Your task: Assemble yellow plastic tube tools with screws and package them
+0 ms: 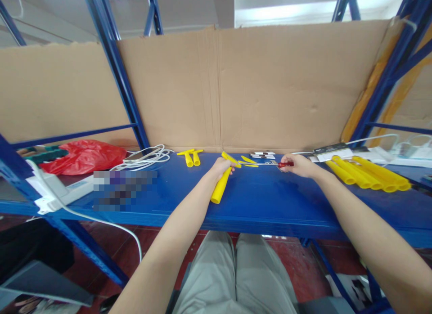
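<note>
My left hand [221, 165] is closed around the upper part of a yellow T-shaped plastic tool, whose tube handle [219, 190] slants down toward the front edge. Fingers of my right hand [300, 165] wrap the dark red handle of a screwdriver [285, 164]. Its metal shaft points left and its tip meets the tool's yellow head [231, 159]; the exact contact is too small to make out. Behind the shaft lie loose yellow strips [249, 160] and a few small white-and-black pieces [262, 154].
Two yellow T-shaped pieces [192, 158] lie at the back left. Several yellow tubes [367, 174] rest at the right by a black-and-white box [332, 152]. White cable [148, 159], a red bag [91, 155] and a power strip [72, 192] sit left. Cardboard [270, 89] walls the back.
</note>
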